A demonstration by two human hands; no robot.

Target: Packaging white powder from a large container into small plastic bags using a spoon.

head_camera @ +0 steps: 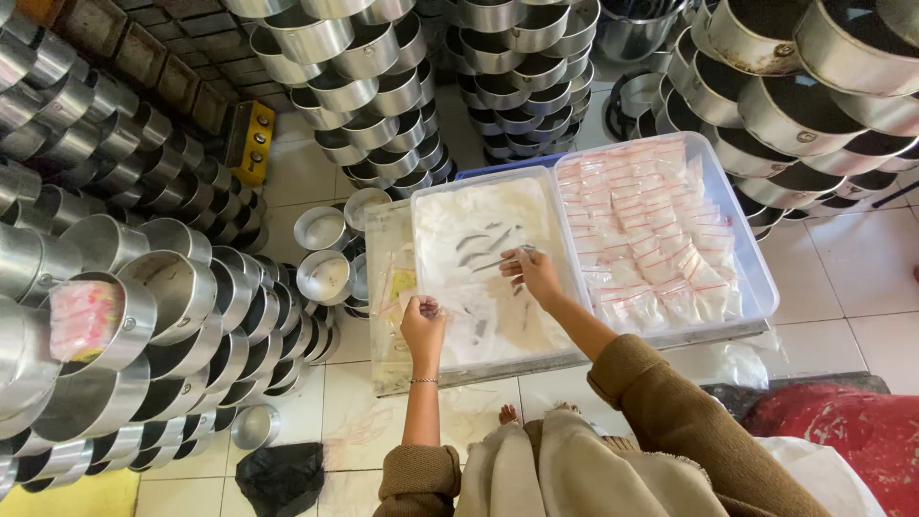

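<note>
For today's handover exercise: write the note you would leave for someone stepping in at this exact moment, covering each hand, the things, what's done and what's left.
Left hand: fingers pinched on a small clear bag, over the near edge of the left tray.
Right hand: holding a small metal scoop over the white powder in that tray.
Done: the right tray is full of sealed small packets.
Left: plenty of powder remains in the left tray.

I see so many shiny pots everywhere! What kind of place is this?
Probably a small cookware workshop or storeroom: stacked metal pots crowd the tiled floor, and a tray of small sealed bags sits near the right hand.
</note>
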